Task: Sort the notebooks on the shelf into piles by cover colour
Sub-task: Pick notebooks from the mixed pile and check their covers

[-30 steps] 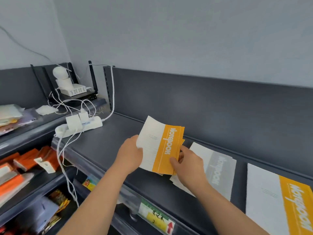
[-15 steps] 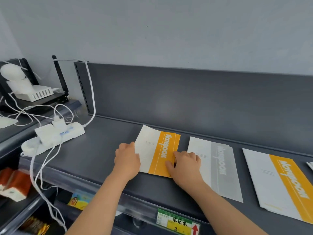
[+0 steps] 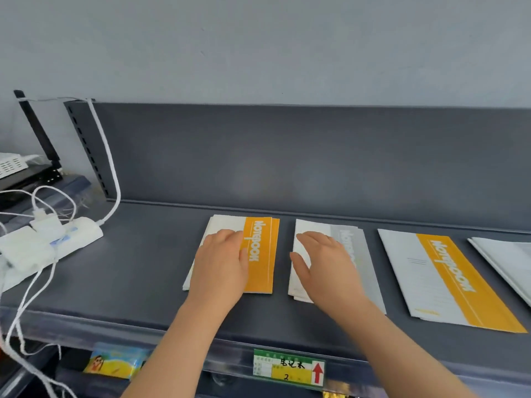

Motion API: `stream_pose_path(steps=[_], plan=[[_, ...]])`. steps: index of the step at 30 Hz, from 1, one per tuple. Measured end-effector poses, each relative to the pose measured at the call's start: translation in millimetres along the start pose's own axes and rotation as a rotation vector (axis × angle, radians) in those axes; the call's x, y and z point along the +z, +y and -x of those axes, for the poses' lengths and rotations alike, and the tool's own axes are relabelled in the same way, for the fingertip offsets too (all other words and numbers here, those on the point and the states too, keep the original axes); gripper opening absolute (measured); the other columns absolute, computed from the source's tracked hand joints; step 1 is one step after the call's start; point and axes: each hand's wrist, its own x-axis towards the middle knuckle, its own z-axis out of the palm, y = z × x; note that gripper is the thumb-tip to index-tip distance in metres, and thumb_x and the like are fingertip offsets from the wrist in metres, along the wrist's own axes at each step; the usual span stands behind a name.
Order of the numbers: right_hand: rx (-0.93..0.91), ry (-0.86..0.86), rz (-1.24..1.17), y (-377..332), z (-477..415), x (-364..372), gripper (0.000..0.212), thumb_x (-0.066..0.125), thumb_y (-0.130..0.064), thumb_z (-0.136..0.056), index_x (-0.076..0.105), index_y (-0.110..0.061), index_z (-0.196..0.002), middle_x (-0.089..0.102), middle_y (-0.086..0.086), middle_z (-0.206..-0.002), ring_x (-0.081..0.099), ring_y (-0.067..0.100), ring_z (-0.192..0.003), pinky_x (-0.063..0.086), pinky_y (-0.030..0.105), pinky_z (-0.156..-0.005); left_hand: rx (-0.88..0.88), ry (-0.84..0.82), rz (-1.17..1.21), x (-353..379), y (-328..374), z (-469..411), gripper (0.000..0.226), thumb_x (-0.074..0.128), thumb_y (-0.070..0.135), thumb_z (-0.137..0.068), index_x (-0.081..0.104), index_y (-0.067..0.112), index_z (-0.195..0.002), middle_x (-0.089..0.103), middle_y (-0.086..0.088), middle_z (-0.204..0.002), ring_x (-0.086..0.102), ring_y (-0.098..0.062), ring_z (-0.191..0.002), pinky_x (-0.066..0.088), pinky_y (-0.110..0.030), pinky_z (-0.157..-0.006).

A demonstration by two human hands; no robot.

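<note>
Risks, all placed off the price label (image 3: 288, 367) on the shelf (image 3: 129, 271) front lip:

- Far left of the label: power strip (image 3: 57, 239) with loose white cables (image 3: 115, 173). It is well apart from the piles, so low risk. It only matters if a pile gets shoved that way.
- Behind and just left of the label: orange pile (image 3: 260, 254). Covers aren't flush and the far edges fan out. Pressing down with any sideways drag would likely skew it more, since slick covers slide on each other.
- Behind and just right of the label: grey pile (image 3: 365, 268). Its near corners are fanned too, so same slip risk. A pull toward the lip could drop one off.
- Further right: large orange notebook (image 3: 448, 282) lies alone, apart from the orange pile. Left there, orange ends up split. It's a bigger format, so on top of the small pile it would overhang.
- Far right, at the frame edge: pale notebooks (image 3: 508, 259), cut off, colour hard to call. Misfiling risk.

Pose:

- Left grip (image 3: 221, 265): palm down, fingers straight, flat on the white half of the orange pile. Released, grasping nothing, just pressing.
- Right grip (image 3: 324, 268): palm down, fingers spread, thumb out, over the white half of the grey pile. Released. Contact looks likely, but I can't tell touching from hovering.
- Forearms cross the lip either side of the label.
</note>
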Motion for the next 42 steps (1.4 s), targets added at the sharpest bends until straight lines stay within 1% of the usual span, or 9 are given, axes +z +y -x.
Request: stream_pose_path(steps=[4,9,11,15,19,23,27,36,42], plan=[[0.069,0.049,0.041,28,24,-23,0.040,0.045,-0.034,-0.096,0.051,-0.018,-0.133,0.052,-0.003,-0.137,0.046,0.019,-0.126,0.032,0.028,-0.107,0.130,0.000,0.119,10,41,5,0.028,0.044,0.025,-0.097,0.060,0.015,-0.118,0.059,0.001,-0.119,0.050,-0.021,-0.113,0.040,-0.029,-0.091],[0.179,0.105,0.091,71,57,-57,0.030,0.050,-0.029,-0.094,0.061,-0.013,-0.116,0.064,0.001,-0.117,0.056,0.023,-0.107,0.041,0.030,-0.095,0.225,-0.032,0.206,22,105,17,0.040,0.042,0.031,-0.099,0.048,0.022,-0.138,0.051,0.006,-0.137,0.043,-0.012,-0.126,0.035,-0.023,-0.102],[0.213,0.130,0.121,94,70,-70,0.024,0.053,-0.026,-0.092,0.064,-0.009,-0.104,0.067,0.003,-0.105,0.059,0.027,-0.097,0.043,0.033,-0.089,0.260,-0.053,0.222,27,131,23,0.040,0.040,0.031,-0.099,0.047,0.022,-0.138,0.049,0.006,-0.138,0.041,-0.011,-0.127,0.035,-0.023,-0.103],[0.260,0.177,0.144,137,99,-102,0.023,0.052,-0.027,-0.092,0.063,-0.013,-0.107,0.066,-0.002,-0.104,0.057,0.022,-0.095,0.043,0.034,-0.094,0.330,-0.086,0.260,38,187,36,0.036,0.042,0.029,-0.099,0.052,0.021,-0.133,0.054,0.006,-0.134,0.044,-0.012,-0.123,0.036,-0.022,-0.099],[0.324,0.190,0.163,187,132,-140,0.017,0.049,-0.027,-0.092,0.059,-0.013,-0.092,0.062,-0.002,-0.091,0.055,0.023,-0.086,0.041,0.032,-0.084,0.373,-0.094,0.307,53,254,56,0.040,0.042,0.034,-0.098,0.050,0.024,-0.136,0.052,0.008,-0.136,0.045,-0.010,-0.124,0.036,-0.024,-0.102],[0.360,0.206,0.209,246,175,-184,0.028,0.049,-0.030,-0.094,0.061,-0.013,-0.113,0.064,-0.002,-0.115,0.058,0.022,-0.104,0.035,0.029,-0.099,0.422,-0.117,0.337,71,328,80,0.036,0.045,0.029,-0.097,0.056,0.021,-0.131,0.058,0.004,-0.127,0.048,-0.016,-0.117,0.038,-0.027,-0.097],[0.399,0.235,0.231,307,219,-230,0.040,0.047,-0.033,-0.096,0.053,-0.014,-0.130,0.055,-0.003,-0.133,0.049,0.016,-0.124,0.023,0.025,-0.110,0.458,-0.120,0.384,92,405,104,0.038,0.045,0.030,-0.097,0.055,0.021,-0.132,0.059,0.005,-0.126,0.048,-0.016,-0.118,0.040,-0.028,-0.097],[0.526,0.245,0.318,417,301,-302,0.042,0.046,-0.034,-0.096,0.049,-0.015,-0.134,0.053,-0.004,-0.135,0.045,0.013,-0.127,0.021,0.024,-0.110,0.593,-0.165,0.434,136,551,144,0.038,0.044,0.031,-0.097,0.054,0.022,-0.132,0.059,0.007,-0.125,0.048,-0.013,-0.115,0.039,-0.025,-0.096],[0.635,0.279,0.361,484,332,-336,0.037,0.046,-0.035,-0.096,0.054,-0.017,-0.127,0.057,-0.005,-0.130,0.049,0.015,-0.121,0.025,0.026,-0.108,0.720,-0.236,0.444,168,639,152,0.038,0.042,0.033,-0.098,0.051,0.022,-0.134,0.057,0.009,-0.122,0.045,-0.013,-0.113,0.041,-0.025,-0.093]])
